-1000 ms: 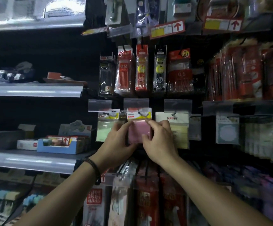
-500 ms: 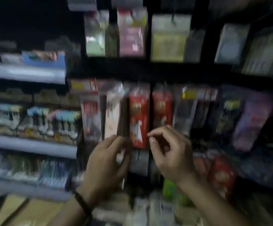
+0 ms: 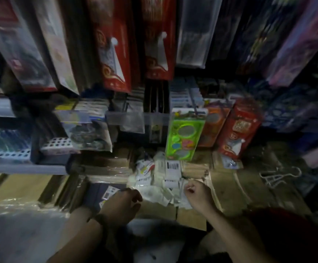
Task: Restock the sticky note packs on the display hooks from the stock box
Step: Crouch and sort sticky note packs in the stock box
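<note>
A heap of pale sticky note packs (image 3: 159, 172) in clear wrappers, some with barcode labels, lies in a cardboard stock box (image 3: 191, 215) low in front of me. My left hand (image 3: 121, 205) hovers at the heap's near left edge, fingers loosely curled and apart, with nothing in it. At the heap's near right edge is my right hand (image 3: 199, 195), fingers curled down against the wrappers; the blur hides whether it grips a pack. The sticky note hooks are out of view.
Red hanging packs (image 3: 116, 54) and other long packs dangle overhead. A green stencil card (image 3: 184, 137) and a red pack (image 3: 239, 130) lean behind the heap. A dark flat item (image 3: 107, 192) lies to the left, wire clips (image 3: 276, 177) to the right, and shelves (image 3: 21, 168) stand far left.
My view has swung down from the hooks to the floor-level stock. Both hands let go of the pink pack on its hook and dropped to the heap in the box.
</note>
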{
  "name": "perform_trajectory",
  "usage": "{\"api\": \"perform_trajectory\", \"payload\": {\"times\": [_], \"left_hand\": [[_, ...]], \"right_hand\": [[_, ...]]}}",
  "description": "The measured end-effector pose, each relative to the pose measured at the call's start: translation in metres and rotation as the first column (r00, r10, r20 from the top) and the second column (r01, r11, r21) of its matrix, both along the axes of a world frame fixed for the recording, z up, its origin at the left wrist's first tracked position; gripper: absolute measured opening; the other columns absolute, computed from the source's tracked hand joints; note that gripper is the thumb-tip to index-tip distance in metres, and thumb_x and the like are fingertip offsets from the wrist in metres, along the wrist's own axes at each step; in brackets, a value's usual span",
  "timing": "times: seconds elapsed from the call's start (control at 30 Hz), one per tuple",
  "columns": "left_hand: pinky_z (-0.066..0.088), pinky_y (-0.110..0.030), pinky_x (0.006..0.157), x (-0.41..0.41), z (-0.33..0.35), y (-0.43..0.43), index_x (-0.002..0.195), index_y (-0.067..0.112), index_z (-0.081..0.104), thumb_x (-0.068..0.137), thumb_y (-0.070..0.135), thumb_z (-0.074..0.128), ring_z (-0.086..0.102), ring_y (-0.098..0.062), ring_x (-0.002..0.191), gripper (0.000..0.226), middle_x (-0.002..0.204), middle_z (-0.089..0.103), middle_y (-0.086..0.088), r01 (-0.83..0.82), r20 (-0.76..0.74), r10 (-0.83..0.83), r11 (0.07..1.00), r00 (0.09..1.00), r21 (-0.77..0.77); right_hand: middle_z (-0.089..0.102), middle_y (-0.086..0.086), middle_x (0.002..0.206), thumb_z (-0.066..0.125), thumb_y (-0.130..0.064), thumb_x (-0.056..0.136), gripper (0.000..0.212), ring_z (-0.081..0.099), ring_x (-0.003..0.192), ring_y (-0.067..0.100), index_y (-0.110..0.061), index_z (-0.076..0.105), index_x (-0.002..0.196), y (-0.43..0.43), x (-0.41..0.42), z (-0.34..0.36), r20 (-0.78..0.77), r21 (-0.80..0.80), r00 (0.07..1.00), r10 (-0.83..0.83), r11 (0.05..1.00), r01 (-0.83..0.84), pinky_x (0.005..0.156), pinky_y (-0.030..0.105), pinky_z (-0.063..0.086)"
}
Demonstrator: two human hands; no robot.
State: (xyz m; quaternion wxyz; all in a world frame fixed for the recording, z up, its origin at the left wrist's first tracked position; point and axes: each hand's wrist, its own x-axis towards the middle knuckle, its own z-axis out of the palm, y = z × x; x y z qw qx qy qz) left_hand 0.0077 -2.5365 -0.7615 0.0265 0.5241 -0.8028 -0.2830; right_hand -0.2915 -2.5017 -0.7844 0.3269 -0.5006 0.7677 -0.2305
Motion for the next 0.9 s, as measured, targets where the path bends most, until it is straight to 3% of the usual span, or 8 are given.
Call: {"api": "perform_trajectory", "payload": {"times": [0.1,0.2,0.3,0.4,0.5,0.63,0.73,0.9], "left_hand": [[0.051,-0.024,0.089,-0.016,-0.025,-0.016,0.112,0.036,0.073,0.091,0.042,0.061,0.067,-0.009,0.101,0.025,0.108,0.071,0.014,0.022,0.025,-0.024,0.998,0.999,0.051],[0.051,-0.023,0.086,-0.034,-0.046,-0.037,0.113,0.033,0.074,0.095,0.036,0.063,0.068,-0.008,0.098,0.022,0.108,0.073,0.013,0.024,-0.009,-0.023,0.997,1.0,0.071],[0.046,-0.013,0.077,-0.046,-0.07,-0.049,0.113,0.032,0.075,0.097,0.031,0.065,0.064,-0.003,0.089,0.019,0.102,0.072,0.016,-0.02,-0.031,0.024,0.992,0.999,0.122],[0.042,-0.005,0.073,-0.052,-0.097,-0.05,0.112,0.03,0.076,0.098,0.027,0.065,0.063,-0.003,0.088,0.018,0.099,0.071,0.016,-0.043,-0.031,0.049,0.985,0.998,0.168],[0.055,-0.023,0.085,-0.06,-0.111,-0.052,0.113,0.029,0.075,0.099,0.03,0.063,0.066,-0.008,0.095,0.018,0.11,0.075,0.008,-0.065,-0.001,0.066,0.977,0.998,0.204],[0.057,-0.032,0.092,-0.073,-0.117,-0.055,0.117,0.032,0.072,0.096,0.045,0.057,0.07,-0.014,0.104,0.028,0.113,0.076,0.006,-0.069,0.011,0.068,0.979,0.998,0.194],[0.057,-0.037,0.094,-0.078,-0.117,-0.05,0.115,0.036,0.072,0.088,0.055,0.048,0.07,-0.013,0.103,0.04,0.112,0.077,0.009,-0.067,0.02,0.065,0.98,0.998,0.186],[0.057,-0.039,0.096,-0.078,-0.115,-0.053,0.117,0.036,0.071,0.096,0.047,0.058,0.068,-0.014,0.108,0.027,0.117,0.074,0.01,-0.062,0.013,0.06,0.973,0.998,0.221]], "right_hand": [[0.074,0.001,0.095,0.07,-0.019,0.096,0.006,0.071,0.094,0.021,-0.014,0.07,0.093,-0.018,-0.006,-0.039,-0.067,0.11,0.998,0.015,0.994,-0.008,0.084,0.039,0.059],[0.058,-0.01,0.084,0.071,-0.019,0.097,0.018,0.063,0.091,0.017,-0.021,0.055,0.086,-0.05,-0.005,-0.059,-0.132,0.122,0.989,0.072,0.991,-0.056,0.07,0.029,0.05],[0.06,0.0,0.113,0.072,-0.033,0.097,0.017,0.062,0.108,0.024,-0.026,0.063,0.109,-0.089,-0.004,-0.089,-0.19,0.157,0.98,0.06,0.987,-0.03,0.085,0.034,0.053],[0.062,0.012,0.135,0.075,-0.044,0.094,0.047,0.061,0.123,0.035,-0.018,0.061,0.131,-0.121,0.001,-0.123,-0.127,0.154,0.983,-0.132,0.977,0.151,0.096,0.04,0.055],[0.067,0.016,0.136,0.08,-0.051,0.087,0.066,0.066,0.123,0.038,-0.005,0.066,0.132,-0.142,0.008,-0.141,0.012,0.174,0.913,-0.407,0.9,0.399,0.095,0.037,0.056],[0.07,0.015,0.131,0.072,-0.083,0.055,0.108,0.072,0.11,0.037,-0.013,0.063,0.137,-0.156,0.015,-0.179,0.087,0.275,0.807,-0.584,0.793,0.544,0.091,0.045,0.061],[0.069,0.018,0.13,0.086,-0.063,0.067,0.089,0.072,0.11,0.038,-0.007,0.066,0.132,-0.156,0.027,-0.161,0.106,0.28,0.751,-0.652,0.744,0.606,0.088,0.042,0.061],[0.068,0.011,0.127,0.089,-0.032,0.083,0.057,0.071,0.111,0.035,-0.001,0.066,0.124,-0.154,0.022,-0.155,0.176,0.31,0.705,-0.687,0.718,0.623,0.088,0.035,0.059]]}}
